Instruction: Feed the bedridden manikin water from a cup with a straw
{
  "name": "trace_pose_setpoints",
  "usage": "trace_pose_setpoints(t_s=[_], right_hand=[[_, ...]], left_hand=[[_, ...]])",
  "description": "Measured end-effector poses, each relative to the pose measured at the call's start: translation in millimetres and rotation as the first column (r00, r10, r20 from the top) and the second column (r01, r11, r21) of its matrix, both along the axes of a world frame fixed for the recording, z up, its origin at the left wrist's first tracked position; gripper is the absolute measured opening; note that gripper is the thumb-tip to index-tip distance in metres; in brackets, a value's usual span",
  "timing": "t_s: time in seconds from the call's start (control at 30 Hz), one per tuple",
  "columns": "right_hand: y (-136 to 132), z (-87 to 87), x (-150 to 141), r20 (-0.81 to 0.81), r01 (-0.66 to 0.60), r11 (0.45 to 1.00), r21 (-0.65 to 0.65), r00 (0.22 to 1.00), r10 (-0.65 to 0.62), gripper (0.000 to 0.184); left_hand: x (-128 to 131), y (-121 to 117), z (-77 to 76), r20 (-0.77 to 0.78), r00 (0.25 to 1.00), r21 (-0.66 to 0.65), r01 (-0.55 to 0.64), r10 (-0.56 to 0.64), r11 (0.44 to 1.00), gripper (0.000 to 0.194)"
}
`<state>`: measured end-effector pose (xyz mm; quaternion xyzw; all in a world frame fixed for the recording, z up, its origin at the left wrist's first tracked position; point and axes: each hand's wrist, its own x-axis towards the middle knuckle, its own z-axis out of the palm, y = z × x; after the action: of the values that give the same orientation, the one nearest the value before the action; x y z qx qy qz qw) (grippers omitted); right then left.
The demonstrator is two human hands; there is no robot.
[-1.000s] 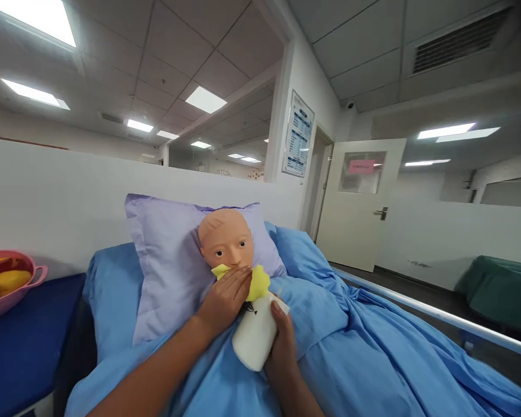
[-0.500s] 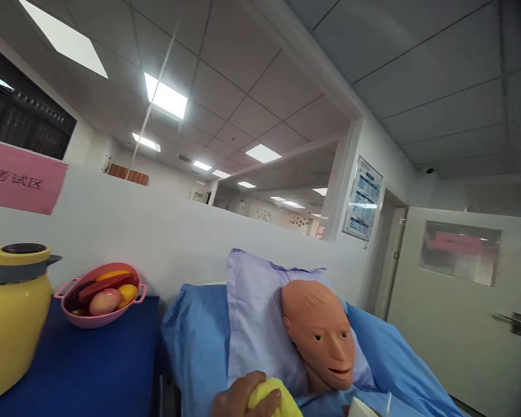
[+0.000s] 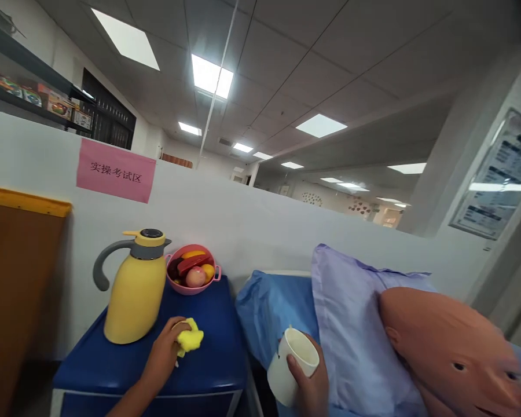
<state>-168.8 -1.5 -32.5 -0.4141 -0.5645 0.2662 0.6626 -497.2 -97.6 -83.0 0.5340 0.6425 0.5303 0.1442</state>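
My left hand is closed around a bunched yellow cloth, over the front part of a blue-topped bedside table. Whether the cloth touches the tabletop I cannot tell. In my right hand is a white cup, tilted a little, its open mouth facing up towards me. The cup is between the table and the bed. Right of it, a manikin head rests on a lilac pillow, partly cut off by the frame edge.
On the table stand a yellow thermos jug with a grey handle and a pink bowl of fruit. Blue bedding covers the bed. A white partition with a pink sign runs behind. A brown board stands at left.
My view has swung left towards the table. My left hand has carried the yellow cloth from beside the manikin head to over the table. The cup has come away from the manikin with my right hand.
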Motion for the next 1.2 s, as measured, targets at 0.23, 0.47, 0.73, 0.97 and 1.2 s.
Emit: trace_pose_setpoints(t_s=[0.23,0.47,0.73,0.97,1.2], right_hand=[[5.0,1.9,-128.2,-0.050,-0.136,0.987,-0.084,0.990,0.133,0.063],[20.6,-24.2,-192.8,-0.025,-0.154,0.986,-0.069,0.988,0.153,0.063],[50.5,-30.6,-208.4,-0.021,-0.091,0.993,-0.076,0.996,0.090,0.067],[65.1,-41.7,-209.6,0.017,-0.042,0.995,-0.096,0.999,0.044,0.072],[63.0,-37.8,-211.0,-0.020,-0.030,0.998,-0.058,0.999,0.029,0.066]], left_hand=[[-39.4,12.7,-1.4,-0.201,0.975,-0.147,0.069,-0.098,0.987,0.043],[-49.6,32.9,0.0,-0.233,0.964,-0.195,0.081,-0.126,0.977,0.046],[-59.9,53.1,-9.8,-0.227,0.966,-0.191,0.085,-0.128,0.978,0.045],[-59.4,53.6,-8.6,-0.188,0.975,-0.217,0.073,-0.115,0.973,0.048],[-58.7,53.5,-12.7,-0.293,0.950,-0.253,0.031,-0.107,0.967,0.060]])
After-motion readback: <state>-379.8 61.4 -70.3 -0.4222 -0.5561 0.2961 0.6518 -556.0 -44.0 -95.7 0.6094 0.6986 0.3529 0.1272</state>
